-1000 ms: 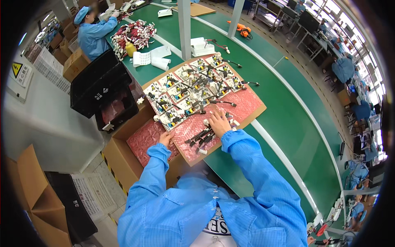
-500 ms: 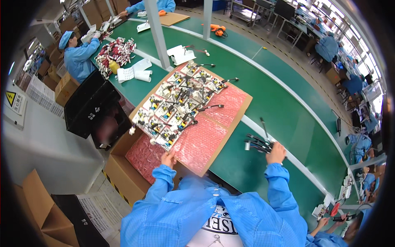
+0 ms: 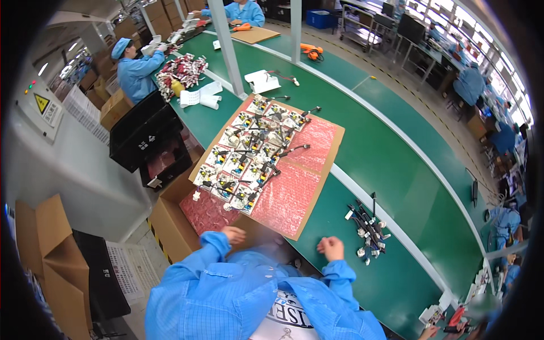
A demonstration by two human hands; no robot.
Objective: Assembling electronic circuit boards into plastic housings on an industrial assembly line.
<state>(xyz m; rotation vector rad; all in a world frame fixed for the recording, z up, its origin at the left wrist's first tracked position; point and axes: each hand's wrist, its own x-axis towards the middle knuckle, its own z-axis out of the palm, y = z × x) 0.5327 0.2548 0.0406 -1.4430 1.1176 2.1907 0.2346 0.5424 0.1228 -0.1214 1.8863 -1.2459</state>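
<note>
A cardboard sheet (image 3: pixel 335 148) lined with pink bubble wrap (image 3: pixel 288 191) lies partly over the green bench. Rows of small circuit boards (image 3: pixel 237 162) with black cable leads cover its left and upper part. Just off the sheet's near edge is my left hand (image 3: pixel 233 234), its fingers extended and holding nothing that I can see. My right hand (image 3: pixel 330 248) hovers over the near edge of the bench, loosely curled with nothing in it. To its right, a loose bunch of black cables with white connectors (image 3: pixel 368 229) rests on the bench.
Under the sheet stands an open cardboard box (image 3: pixel 174 222) with pink bubble wrap inside. Black crates (image 3: pixel 136 133) are at the left. A metal post (image 3: pixel 222 48) rises from the green bench (image 3: pixel 391 150). Co-workers (image 3: pixel 136 71) sit farther along it.
My right hand has let go of the black cables and drawn back left toward me. The cables now lie spread on the bench. My left hand has come off the sheet's edge.
</note>
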